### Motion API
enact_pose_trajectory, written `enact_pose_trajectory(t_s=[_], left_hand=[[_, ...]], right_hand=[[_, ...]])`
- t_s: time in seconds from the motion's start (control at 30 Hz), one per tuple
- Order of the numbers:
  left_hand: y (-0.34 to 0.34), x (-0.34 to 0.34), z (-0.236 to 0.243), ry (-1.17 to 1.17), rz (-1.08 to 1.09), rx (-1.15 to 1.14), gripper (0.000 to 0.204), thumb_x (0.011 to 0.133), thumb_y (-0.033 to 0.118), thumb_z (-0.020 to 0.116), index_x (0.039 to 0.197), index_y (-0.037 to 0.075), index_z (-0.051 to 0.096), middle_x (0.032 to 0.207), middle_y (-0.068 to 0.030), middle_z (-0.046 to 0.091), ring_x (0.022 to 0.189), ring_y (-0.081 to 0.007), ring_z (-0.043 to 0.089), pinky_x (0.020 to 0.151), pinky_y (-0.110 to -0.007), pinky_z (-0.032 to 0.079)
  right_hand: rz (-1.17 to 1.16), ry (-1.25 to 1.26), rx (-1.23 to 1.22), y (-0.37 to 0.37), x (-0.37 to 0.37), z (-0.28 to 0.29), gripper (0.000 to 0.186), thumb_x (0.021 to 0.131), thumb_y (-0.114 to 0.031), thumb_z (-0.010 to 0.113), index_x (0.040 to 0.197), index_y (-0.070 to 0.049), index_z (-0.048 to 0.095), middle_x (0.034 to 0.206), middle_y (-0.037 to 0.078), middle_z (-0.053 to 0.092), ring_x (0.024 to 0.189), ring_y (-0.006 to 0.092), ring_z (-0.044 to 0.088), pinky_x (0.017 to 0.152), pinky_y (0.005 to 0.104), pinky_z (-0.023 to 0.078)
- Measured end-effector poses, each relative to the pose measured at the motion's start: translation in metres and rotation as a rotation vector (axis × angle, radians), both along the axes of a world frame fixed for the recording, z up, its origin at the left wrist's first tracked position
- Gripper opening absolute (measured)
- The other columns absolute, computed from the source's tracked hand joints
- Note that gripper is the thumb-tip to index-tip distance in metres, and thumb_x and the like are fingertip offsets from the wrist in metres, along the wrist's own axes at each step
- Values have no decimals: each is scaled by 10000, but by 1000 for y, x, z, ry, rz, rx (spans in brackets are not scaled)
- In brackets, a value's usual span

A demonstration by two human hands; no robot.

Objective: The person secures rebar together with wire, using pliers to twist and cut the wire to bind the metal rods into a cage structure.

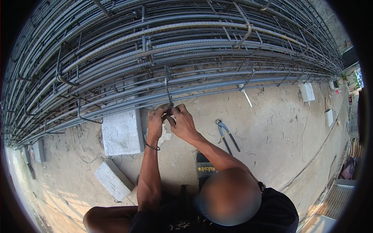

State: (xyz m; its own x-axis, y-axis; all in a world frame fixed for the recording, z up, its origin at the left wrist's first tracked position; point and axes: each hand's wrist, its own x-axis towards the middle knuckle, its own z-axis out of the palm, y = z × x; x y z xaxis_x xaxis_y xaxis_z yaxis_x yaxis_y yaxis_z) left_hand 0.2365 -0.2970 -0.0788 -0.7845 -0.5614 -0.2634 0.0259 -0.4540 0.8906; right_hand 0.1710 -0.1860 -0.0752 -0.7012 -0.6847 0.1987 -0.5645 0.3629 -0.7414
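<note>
My left hand and my right hand meet at the lower corner of a thin steel stirrup, just below the front bars of the rebar cage. The fingers of both hands are pinched together, almost touching each other. Whatever lies between the fingertips is too small and covered to make out. A dark band circles my left wrist. On the floor to the right of my right forearm lie pincers with blue and black handles, their jaws toward the cage.
Stacked rebar cages fill the far side, with stirrup ends sticking out. Pale blocks stand at the left, nearer me and far right. A slim pale tool lies by the bars. Wire scraps litter the concrete floor.
</note>
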Motion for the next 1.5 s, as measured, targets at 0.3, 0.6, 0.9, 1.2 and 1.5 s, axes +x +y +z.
enact_pose_trajectory(t_s=[0.3,0.6,0.9,1.2,1.5], left_hand=[[-10,1,-15,115,-17,-53,354,886,148,432,961,-139,625,959,-171,637,865,-251,625,848,-384,487],[1,-12,-36,-77,4,-420,147,793,-3,657,932,-7,706,770,-55,660,723,-151,624,661,-270,484],[-12,-15,-40,-21,275,-1236,126,743,-2,699,844,70,724,754,-133,679,653,-237,672,576,-310,501],[27,-19,35,-479,122,-712,118,805,83,652,810,-27,696,635,-167,655,527,-216,648,506,-297,478],[41,-28,32,-402,32,-1078,147,846,81,604,833,-48,673,723,-195,674,617,-223,680,526,-333,498]], right_hand=[[12,-648,94,-9,-36,25,339,895,-300,630,778,16,666,589,55,608,534,90,574,493,275,458],[114,-734,5,2,-55,2,223,830,-213,673,778,4,684,605,77,616,511,119,556,502,293,446],[235,-132,124,-1,-59,32,156,760,-131,649,833,3,678,714,180,638,676,366,623,616,404,488],[242,585,-199,8,-57,-40,214,779,-11,598,989,25,613,683,108,573,615,243,634,495,354,504],[32,-1014,-777,-11,-13,-59,177,934,-106,569,1039,24,629,850,-17,619,732,33,539,618,196,446]])
